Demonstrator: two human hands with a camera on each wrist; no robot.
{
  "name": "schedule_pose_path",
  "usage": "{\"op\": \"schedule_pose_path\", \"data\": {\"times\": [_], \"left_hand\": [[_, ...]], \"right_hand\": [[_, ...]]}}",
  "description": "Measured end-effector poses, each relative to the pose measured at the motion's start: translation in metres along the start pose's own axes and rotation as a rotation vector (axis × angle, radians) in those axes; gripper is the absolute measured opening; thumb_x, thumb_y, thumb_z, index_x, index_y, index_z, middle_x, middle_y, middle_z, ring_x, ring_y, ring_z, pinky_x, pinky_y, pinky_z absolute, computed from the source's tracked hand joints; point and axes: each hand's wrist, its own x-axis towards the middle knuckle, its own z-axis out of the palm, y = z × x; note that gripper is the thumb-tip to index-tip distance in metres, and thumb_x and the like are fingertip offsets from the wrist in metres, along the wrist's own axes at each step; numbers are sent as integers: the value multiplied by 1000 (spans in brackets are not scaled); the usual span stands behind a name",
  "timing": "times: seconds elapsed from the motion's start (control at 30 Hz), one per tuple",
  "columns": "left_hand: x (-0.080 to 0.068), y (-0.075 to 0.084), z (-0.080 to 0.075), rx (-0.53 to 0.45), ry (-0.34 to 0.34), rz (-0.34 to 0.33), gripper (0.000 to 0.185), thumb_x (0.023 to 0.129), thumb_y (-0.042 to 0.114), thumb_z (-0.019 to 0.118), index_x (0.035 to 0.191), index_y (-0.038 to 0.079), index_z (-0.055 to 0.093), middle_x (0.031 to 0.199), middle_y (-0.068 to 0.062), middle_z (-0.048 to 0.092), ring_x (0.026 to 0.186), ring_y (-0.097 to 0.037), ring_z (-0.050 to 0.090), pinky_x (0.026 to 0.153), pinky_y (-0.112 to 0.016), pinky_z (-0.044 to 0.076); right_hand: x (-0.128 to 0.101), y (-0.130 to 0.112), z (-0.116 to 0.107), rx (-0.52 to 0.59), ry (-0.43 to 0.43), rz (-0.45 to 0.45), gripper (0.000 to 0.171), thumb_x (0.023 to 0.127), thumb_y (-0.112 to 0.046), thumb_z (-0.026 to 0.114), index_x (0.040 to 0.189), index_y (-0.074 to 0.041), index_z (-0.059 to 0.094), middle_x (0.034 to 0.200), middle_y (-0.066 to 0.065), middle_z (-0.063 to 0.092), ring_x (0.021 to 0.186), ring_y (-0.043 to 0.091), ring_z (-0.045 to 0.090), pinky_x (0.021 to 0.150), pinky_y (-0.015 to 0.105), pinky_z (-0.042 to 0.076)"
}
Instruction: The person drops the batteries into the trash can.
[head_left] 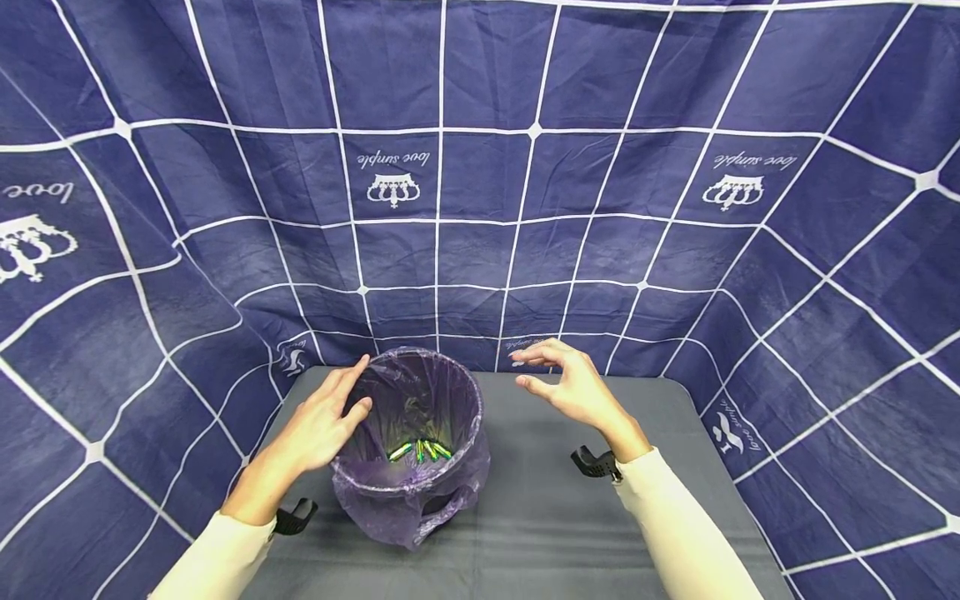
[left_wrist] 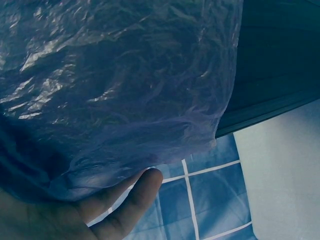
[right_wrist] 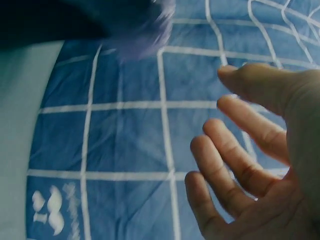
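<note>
A round bin (head_left: 408,492) lined with a thin purple plastic bag stands on the grey table, left of the middle. Inside, at the bottom, lie several small shiny green-and-yellow sticks (head_left: 420,451) that look like batteries. My left hand (head_left: 318,425) is at the bin's left side with its fingers extended, thumb near the rim. In the left wrist view, its fingers lie along the outside of the bag (left_wrist: 135,100); whether they press on it I cannot tell. My right hand (head_left: 573,387) hovers to the right of the bin, fingers spread and loosely bent, holding nothing.
The grey table (head_left: 540,517) extends right of the bin and in front of it. Blue cloth (head_left: 480,175) with white grid lines hangs behind and on both sides. A black strap mount (head_left: 595,462) sits at the right wrist, another (head_left: 296,517) at the left.
</note>
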Motion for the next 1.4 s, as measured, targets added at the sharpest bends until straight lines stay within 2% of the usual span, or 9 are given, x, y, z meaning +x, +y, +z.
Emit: {"op": "schedule_pose_path", "data": {"times": [0.07, 0.3, 0.37, 0.53, 0.6, 0.8, 1.0, 1.23, 1.4], "left_hand": [[0, 0, 0, -2, 1, 0, 71, 119, 31, 60, 183, 9, 37, 169, -27, 56, 148, -59, 65, 117, -78, 54], [1, 0, 3, 1, -5, -3, 71, 119, 31, 60, 183, 10, 36, 169, -27, 57, 148, -59, 65, 116, -78, 54], [1, 1, 3, 0, -10, -7, 71, 120, 32, 60, 183, 10, 36, 170, -27, 56, 148, -59, 64, 116, -78, 54], [1, 0, 3, 3, -12, -7, 71, 120, 32, 59, 183, 10, 36, 170, -26, 56, 149, -59, 64, 116, -78, 54], [2, -1, 4, 7, -7, -4, 70, 120, 31, 59, 183, 10, 36, 170, -26, 56, 149, -58, 64, 116, -78, 54], [2, -2, 4, 7, 3, 3, 70, 119, 30, 59, 182, 10, 37, 170, -26, 57, 149, -57, 64, 115, -78, 55], [2, -1, 2, 10, 2, 4, 70, 119, 30, 59, 182, 9, 37, 169, -26, 57, 149, -58, 64, 115, -78, 55], [1, -1, 1, 9, -2, 1, 71, 119, 29, 60, 183, 10, 36, 170, -26, 56, 149, -58, 64, 115, -78, 55], [0, -1, 0, 5, 0, 3, 71, 119, 29, 61, 183, 10, 36, 170, -26, 56, 148, -58, 64, 114, -78, 55]], "right_hand": [[-9, 13, -6, -3, 0, 7, 36, 97, -13, 97, 131, -19, 88, 132, -1, 84, 122, 26, 85, 111, 50, 67], [-47, 63, -21, -47, -8, 41, 35, 97, -13, 96, 130, -20, 88, 131, 0, 84, 118, 32, 83, 104, 36, 67], [-58, 76, -25, -57, -17, 68, 35, 97, -15, 97, 130, -21, 88, 132, 0, 84, 117, 25, 83, 102, 34, 67], [-87, 101, -34, -48, -39, 125, 35, 99, -15, 95, 133, -19, 87, 136, 5, 82, 117, 8, 78, 101, 41, 69], [-98, 110, -37, -36, -42, 137, 35, 99, -13, 94, 133, -17, 87, 136, 8, 82, 116, 5, 78, 99, 42, 69], [-129, 133, -42, 18, -56, 171, 34, 99, -9, 93, 132, -12, 87, 137, 16, 80, 114, -7, 72, 95, 36, 69], [-160, 161, -42, 63, -82, 205, 34, 98, -8, 93, 131, -8, 86, 139, 21, 78, 112, -5, 72, 92, 34, 69], [-206, 194, -33, 136, -122, 206, 36, 97, -1, 91, 129, 10, 80, 133, 30, 76, 110, 2, 76, 89, 28, 68], [-230, 205, -29, 122, -157, 240, 39, 95, -4, 95, 130, 5, 82, 136, 28, 76, 109, 3, 75, 87, 26, 66]]}}
